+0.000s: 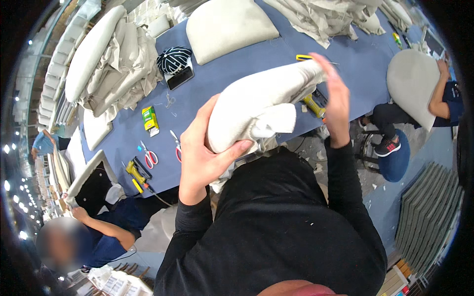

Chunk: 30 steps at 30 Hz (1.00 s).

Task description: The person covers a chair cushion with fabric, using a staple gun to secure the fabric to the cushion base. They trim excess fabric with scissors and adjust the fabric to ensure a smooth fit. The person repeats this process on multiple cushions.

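A cream fabric-covered cushion (261, 93) is held up in front of me, above the table's near edge. At its left end, my left hand (202, 148) grips it, with the thumb on the near side and the fingers largely hidden behind it. Loose fabric is bunched along its near, lower side. Stretched fingers of my right hand (337, 101) stand upright by the cushion's right end, the fingertips at its edge; whether they press on it I cannot tell.
The blue table (187, 116) bears scissors (150, 157), a yellow staple gun (136, 170), another yellow tool (314, 104), a phone (180, 78), a striped cap (174, 60) and fabric heaps (121, 69). Co-workers sit left and right. A blue stool (395, 160) stands at right.
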Available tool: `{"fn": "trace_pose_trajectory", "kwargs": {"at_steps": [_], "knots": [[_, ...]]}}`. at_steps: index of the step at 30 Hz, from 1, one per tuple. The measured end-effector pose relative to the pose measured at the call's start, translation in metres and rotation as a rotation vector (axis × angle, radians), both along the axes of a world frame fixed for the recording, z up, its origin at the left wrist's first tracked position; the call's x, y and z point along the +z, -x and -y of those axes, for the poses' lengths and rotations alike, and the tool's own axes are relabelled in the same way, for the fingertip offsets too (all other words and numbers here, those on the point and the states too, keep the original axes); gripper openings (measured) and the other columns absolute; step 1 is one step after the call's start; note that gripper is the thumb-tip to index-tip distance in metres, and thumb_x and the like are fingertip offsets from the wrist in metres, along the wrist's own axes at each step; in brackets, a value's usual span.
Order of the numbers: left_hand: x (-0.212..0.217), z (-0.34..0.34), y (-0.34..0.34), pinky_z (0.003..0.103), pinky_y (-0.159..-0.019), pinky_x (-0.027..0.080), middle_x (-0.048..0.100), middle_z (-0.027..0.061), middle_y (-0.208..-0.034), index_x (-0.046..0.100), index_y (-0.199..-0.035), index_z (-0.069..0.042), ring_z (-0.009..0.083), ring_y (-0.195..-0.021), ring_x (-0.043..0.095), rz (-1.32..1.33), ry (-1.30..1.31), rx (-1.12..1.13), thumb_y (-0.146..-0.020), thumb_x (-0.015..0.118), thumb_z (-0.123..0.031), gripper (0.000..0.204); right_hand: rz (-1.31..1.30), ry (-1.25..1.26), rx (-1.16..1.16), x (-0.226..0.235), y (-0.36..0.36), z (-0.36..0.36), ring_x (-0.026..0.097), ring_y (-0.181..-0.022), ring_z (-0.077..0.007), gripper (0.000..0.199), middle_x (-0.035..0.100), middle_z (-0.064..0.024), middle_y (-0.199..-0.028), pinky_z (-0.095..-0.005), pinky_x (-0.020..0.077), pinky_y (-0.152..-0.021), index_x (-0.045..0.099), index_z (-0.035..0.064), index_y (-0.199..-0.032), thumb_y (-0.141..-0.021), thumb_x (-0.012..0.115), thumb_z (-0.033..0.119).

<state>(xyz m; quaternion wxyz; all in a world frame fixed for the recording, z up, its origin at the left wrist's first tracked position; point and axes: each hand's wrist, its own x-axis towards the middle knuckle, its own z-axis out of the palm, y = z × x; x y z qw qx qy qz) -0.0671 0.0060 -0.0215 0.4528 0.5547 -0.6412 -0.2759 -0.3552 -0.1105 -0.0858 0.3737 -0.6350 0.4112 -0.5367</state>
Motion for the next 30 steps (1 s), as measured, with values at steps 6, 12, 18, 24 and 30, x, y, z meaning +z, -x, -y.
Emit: {"fn": "trace_pose_trajectory", "kwargs": {"at_steps": [6, 12, 18, 24, 30], "knots": [[0.002, -0.002, 0.019, 0.042, -0.107, 0.056, 0.075, 0.0222, -0.134, 0.06, -0.149, 0.002, 0.0348, -0.125, 0.074, 0.09, 0.061, 0.052, -0.076, 0.097, -0.026, 0.087, -0.148, 0.282, 0.472, 0.099, -0.065, -0.024, 0.067, -0.132, -0.0402, 0.062, 0.073, -0.0265, -0.137, -0.0478, 0.0439, -0.119, 0.071, -0.0098, -0.135, -0.116, 0.037, 0.039], [-0.005, 0.001, -0.016, 0.041, -0.104, 0.057, 0.075, 0.0218, -0.133, 0.062, -0.148, 0.0, 0.0359, -0.122, 0.076, 0.09, 0.131, -0.042, -0.073, 0.098, -0.029, 0.089, -0.129, 0.168, 0.655, 0.097, -0.069, 0.001, 0.07, -0.129, -0.0334, 0.06, 0.075, -0.0237, -0.136, -0.0407, 0.0493, -0.113, 0.074, -0.0083, -0.132, -0.116, 0.042, 0.04], [-0.003, 0.003, -0.037, 0.046, -0.107, 0.055, 0.073, 0.0195, -0.136, 0.07, -0.13, -0.004, 0.0407, -0.124, 0.071, 0.049, 0.492, 0.149, -0.081, 0.091, -0.024, 0.057, -0.329, 0.208, 0.677, 0.121, -0.114, 0.01, 0.069, -0.12, -0.0285, 0.046, 0.075, -0.0184, -0.124, -0.0358, 0.0501, -0.106, 0.077, -0.0041, -0.129, -0.11, 0.056, 0.032], [0.002, -0.002, -0.023, 0.042, -0.116, 0.049, 0.071, 0.0174, -0.143, 0.071, -0.137, -0.004, 0.0322, -0.136, 0.066, -0.251, 0.405, 0.131, -0.09, 0.084, -0.015, 0.05, -0.189, -0.038, 0.866, 0.109, -0.126, 0.005, 0.063, -0.138, -0.0294, 0.053, 0.069, -0.0212, -0.143, -0.0385, 0.0435, -0.119, 0.067, -0.0064, -0.144, -0.105, 0.058, 0.029], [0.013, -0.012, -0.022, 0.046, -0.109, 0.052, 0.072, 0.0138, -0.137, 0.076, -0.117, -0.007, 0.0373, -0.127, 0.066, 0.104, 0.591, 0.418, -0.081, 0.092, -0.019, 0.041, -0.194, -0.118, 0.966, 0.115, -0.128, 0.015, 0.06, -0.141, -0.0279, 0.069, 0.065, -0.0206, -0.15, -0.0398, 0.0407, -0.122, 0.057, -0.0071, -0.153, -0.101, 0.064, 0.037]]}}
